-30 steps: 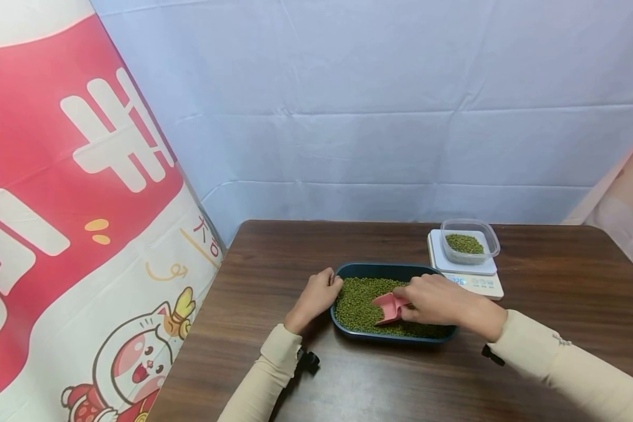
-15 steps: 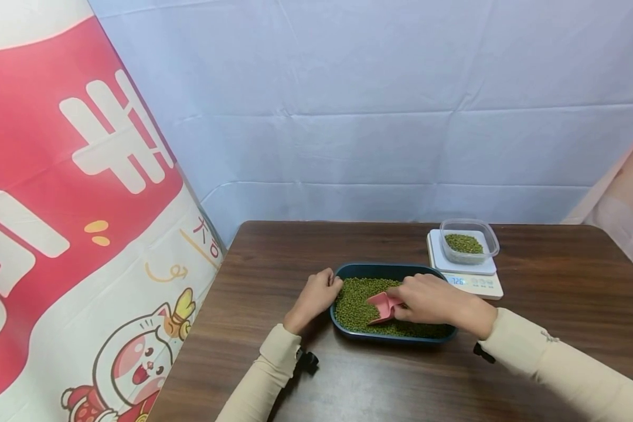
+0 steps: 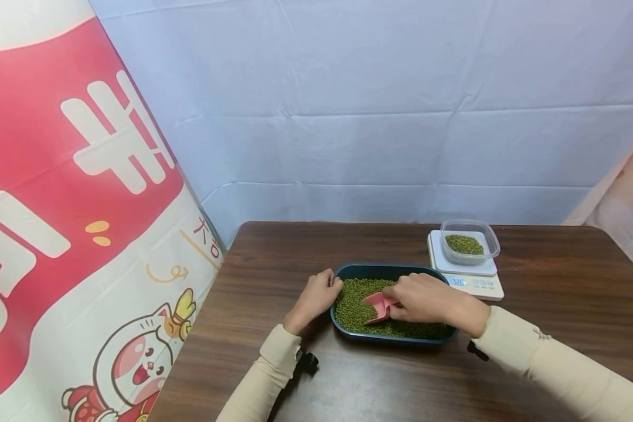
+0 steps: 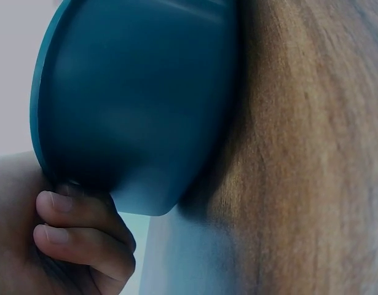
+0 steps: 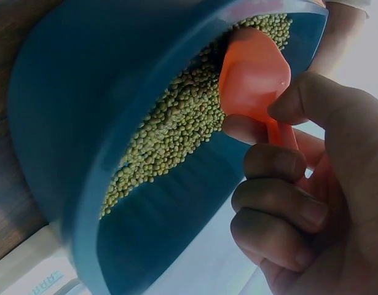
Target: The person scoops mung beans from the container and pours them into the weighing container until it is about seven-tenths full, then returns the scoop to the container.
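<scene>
Amid beans (image 3: 354, 305), scoop (image 3: 382, 307) lengthwise leftward

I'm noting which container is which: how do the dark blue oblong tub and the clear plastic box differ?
The dark blue oblong tub is opaque; the clear plastic box is see-through. The tub is larger than the box. The tub stands on the brown wood-grain table, its rim gripped by the left hand; the box sits on the white digital scale, untouched. Both are open-topped and hold small green beans.

Brown wood-grain table (image 3: 274, 252) — on it, a dark-blue tub (image 3: 374, 271) and white scale (image 3: 477, 286).
</scene>
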Tool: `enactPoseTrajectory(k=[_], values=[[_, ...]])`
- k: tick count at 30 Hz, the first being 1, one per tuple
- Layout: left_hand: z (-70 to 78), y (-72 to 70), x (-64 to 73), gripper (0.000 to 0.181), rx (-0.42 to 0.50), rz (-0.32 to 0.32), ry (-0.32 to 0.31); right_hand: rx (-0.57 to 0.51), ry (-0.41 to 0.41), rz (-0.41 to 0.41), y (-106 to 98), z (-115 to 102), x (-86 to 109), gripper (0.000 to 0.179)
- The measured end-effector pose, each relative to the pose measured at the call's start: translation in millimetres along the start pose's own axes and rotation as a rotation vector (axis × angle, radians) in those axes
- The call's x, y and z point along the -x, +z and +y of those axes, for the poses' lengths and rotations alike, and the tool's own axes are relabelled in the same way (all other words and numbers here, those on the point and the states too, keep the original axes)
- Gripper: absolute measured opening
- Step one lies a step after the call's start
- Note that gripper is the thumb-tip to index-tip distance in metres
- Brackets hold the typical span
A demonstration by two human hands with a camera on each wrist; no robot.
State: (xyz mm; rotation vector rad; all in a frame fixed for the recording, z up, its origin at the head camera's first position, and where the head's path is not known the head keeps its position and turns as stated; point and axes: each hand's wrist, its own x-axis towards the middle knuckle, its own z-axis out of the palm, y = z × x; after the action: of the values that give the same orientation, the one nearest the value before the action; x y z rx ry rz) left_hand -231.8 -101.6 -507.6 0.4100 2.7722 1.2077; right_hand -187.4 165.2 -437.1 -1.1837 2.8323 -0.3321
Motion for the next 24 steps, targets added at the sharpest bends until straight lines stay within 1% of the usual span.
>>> enactPoseTrajectory(k=[3, 12, 24], values=[[0.1, 0.3, 0.2, 0.032, -0.001, -0.002, 0.000, 0.004, -0.016, 0.006, 0, 0, -1.5, 0.014], [1.1, -0.4, 2.3, 0.032, 0.026, -0.017, 0.004, -0.020, -0.002, -0.033, 0, -1, -6.9, 0.016], [1.1, -0.6, 1.7, 0.031, 0.016, -0.014, -0.005, -0.045, -0.018, -0.057, 2, -2, -14.6, 0.011]])
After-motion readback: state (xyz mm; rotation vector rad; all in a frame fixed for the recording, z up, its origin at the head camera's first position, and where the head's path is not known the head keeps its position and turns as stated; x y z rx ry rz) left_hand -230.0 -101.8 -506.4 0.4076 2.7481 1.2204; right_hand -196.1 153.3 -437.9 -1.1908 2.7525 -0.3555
